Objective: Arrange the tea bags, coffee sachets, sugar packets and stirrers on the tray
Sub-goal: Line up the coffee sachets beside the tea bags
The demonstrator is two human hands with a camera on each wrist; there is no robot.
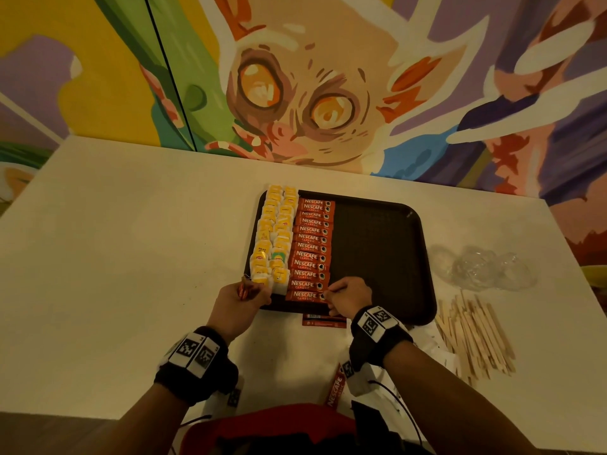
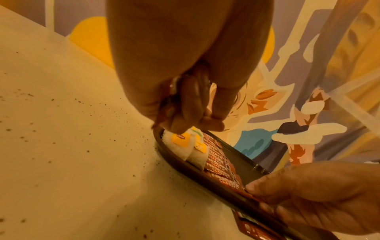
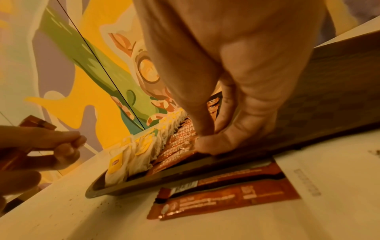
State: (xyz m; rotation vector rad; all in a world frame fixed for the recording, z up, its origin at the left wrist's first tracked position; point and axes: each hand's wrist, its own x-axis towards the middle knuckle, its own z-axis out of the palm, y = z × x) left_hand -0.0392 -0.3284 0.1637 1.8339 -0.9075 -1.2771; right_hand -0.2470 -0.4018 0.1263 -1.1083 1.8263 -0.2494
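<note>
A dark tray [image 1: 381, 244] lies on the white table. Its left side holds two columns of yellow-tagged tea bags [image 1: 272, 238] and a column of red coffee sachets [image 1: 312, 247]. My right hand [image 1: 345, 295] pinches the right end of the nearest sachet [image 1: 303, 296] in that column, at the tray's near edge. My left hand [image 1: 239, 300], at the tray's near left corner, grips a small bundle of red sachets [image 1: 244, 290]. In the right wrist view the thumb and fingers [image 3: 207, 142] press on the sachet's end [image 3: 176, 155].
More red sachets [image 1: 323, 321] lie on the table just in front of the tray, one more [image 1: 336, 387] nearer me. A pile of wooden stirrers [image 1: 473, 336] lies at the right, with crumpled clear plastic [image 1: 483, 267] behind it. A painted wall rises behind the table.
</note>
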